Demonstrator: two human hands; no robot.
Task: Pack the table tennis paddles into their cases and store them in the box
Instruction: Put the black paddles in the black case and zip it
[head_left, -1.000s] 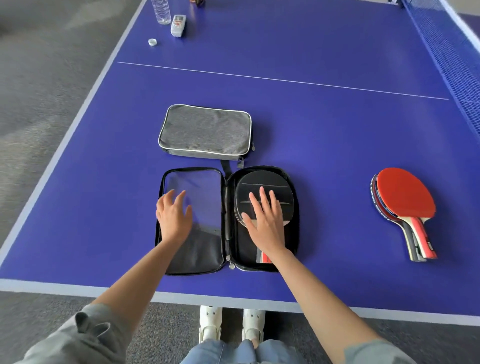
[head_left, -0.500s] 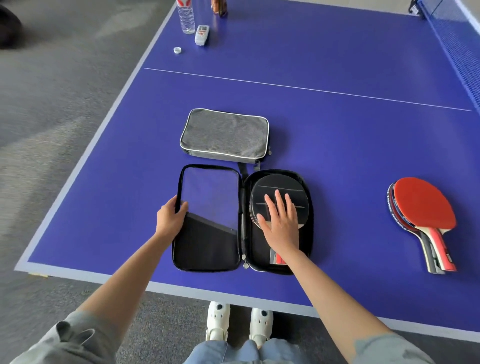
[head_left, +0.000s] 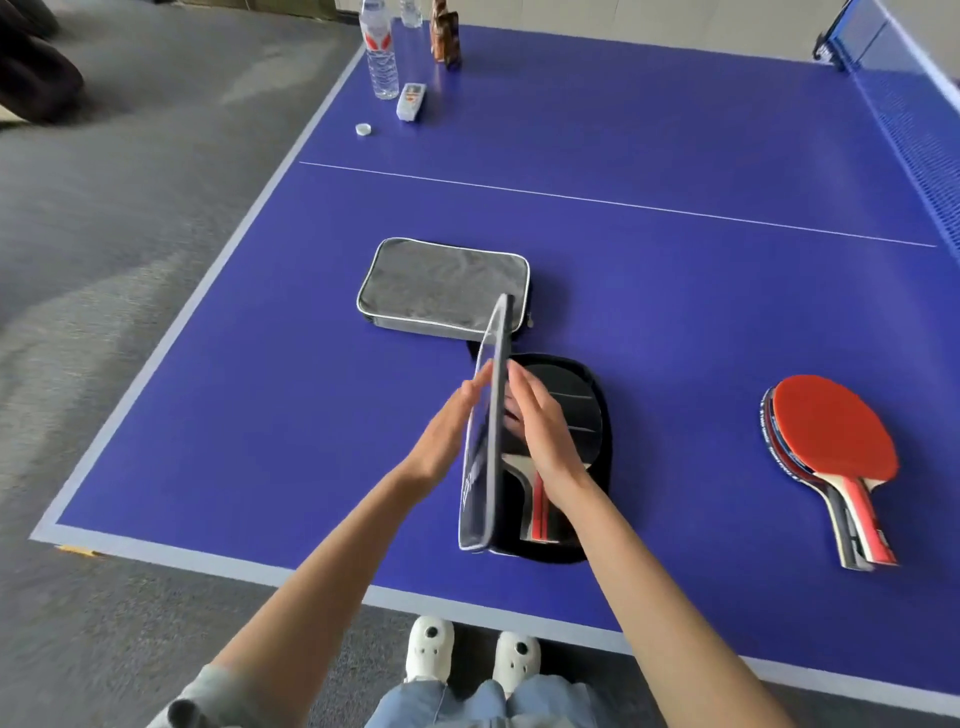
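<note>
We see the open case (head_left: 563, 457) near the front edge of the table (head_left: 260, 415), with a paddle (head_left: 566, 415) lying in its right half. The lid (head_left: 485, 441) stands almost upright. Our left hand (head_left: 447, 436) presses its outer side with straight fingers, and our right hand (head_left: 543, 431) lies flat, fingers extended, on the paddle just beside the lid. We think the lid may catch these fingers, or the paddle may shift and block the zip. Two more paddles (head_left: 831, 457) wait well apart on the right, and a grey case (head_left: 441, 286) lies behind.

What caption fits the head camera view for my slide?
Left hand folds the paddle case lid upright over a cased paddle.
</note>
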